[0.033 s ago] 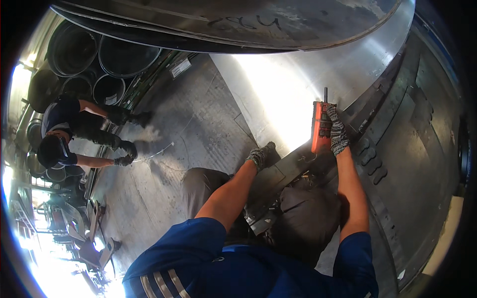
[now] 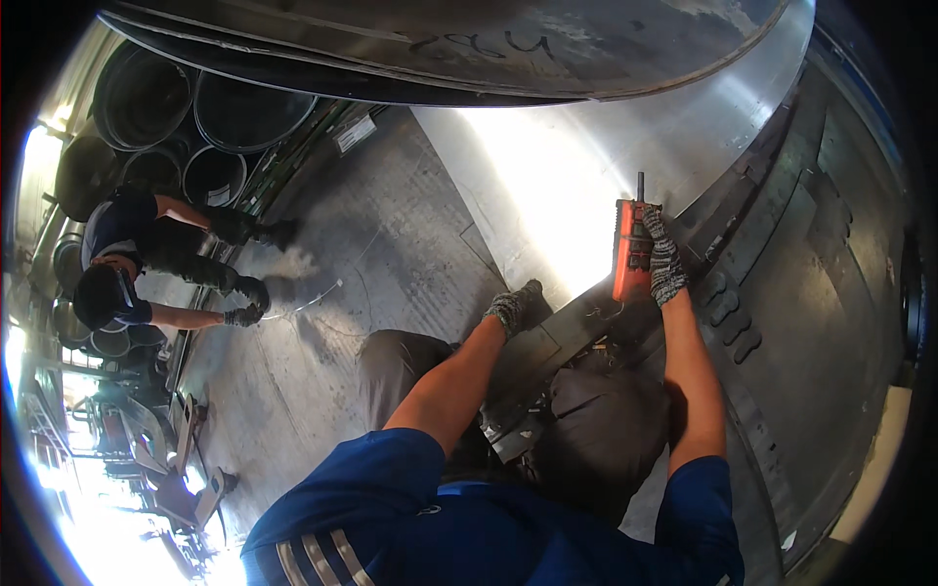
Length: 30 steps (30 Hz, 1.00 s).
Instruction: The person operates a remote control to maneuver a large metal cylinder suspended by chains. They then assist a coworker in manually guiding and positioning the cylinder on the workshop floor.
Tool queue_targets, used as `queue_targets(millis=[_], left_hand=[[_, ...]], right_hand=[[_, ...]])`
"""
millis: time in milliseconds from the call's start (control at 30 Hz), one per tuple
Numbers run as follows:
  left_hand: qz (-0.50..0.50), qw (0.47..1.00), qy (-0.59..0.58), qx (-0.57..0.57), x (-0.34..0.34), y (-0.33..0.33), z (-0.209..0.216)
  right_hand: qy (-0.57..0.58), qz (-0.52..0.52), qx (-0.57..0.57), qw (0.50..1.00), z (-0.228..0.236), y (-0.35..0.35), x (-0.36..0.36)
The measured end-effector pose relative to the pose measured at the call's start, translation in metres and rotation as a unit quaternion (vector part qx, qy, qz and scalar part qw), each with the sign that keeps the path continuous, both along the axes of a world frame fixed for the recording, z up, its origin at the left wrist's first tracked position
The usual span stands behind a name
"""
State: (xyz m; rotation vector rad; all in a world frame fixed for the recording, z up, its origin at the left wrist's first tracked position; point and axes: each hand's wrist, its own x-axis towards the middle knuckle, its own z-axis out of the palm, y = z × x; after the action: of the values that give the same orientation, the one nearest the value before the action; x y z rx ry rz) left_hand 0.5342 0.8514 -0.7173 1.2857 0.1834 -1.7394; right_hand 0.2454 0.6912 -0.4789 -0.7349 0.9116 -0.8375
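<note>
From my end: the orange remote [image 2: 630,252] is out around 2:30 from the middle of my view, and my right grip [image 2: 665,262] is clamped round its side. The remote lies roughly 9 o'clock from that grip, long axis near enough 12-to-6, antenna [image 2: 640,186] at the 12 end. Right's clearly the nearer hand; my left grip [image 2: 511,307] sits at 8 o'clock from the remote, near the silvery sheet's [image 2: 674,146] corner. Can't tell if it's pinching anything tbh.
</note>
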Motion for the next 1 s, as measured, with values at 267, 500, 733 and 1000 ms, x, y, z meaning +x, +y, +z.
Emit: queue_targets(millis=[267,500,733,1000], left_hand=[[-0.066,0.984,-0.148,0.069,-0.067,-0.009,0.069],[-0.051,0.985,-0.137,0.088,-0.061,-0.007,0.047],[-0.081,0.961,-0.201,0.171,-0.058,-0.008,0.047],[-0.033,0.984,-0.156,0.081,-0.068,-0.009,0.074]], right_hand=[[0.038,-0.006,0.001,0.999,-0.012,-0.010,-0.029],[0.018,0.030,-0.009,0.999,-0.016,-0.016,-0.024],[0.028,0.046,-0.003,0.999,-0.026,-0.018,-0.020],[-0.067,-0.033,0.028,0.997,-0.039,0.001,-0.015]])
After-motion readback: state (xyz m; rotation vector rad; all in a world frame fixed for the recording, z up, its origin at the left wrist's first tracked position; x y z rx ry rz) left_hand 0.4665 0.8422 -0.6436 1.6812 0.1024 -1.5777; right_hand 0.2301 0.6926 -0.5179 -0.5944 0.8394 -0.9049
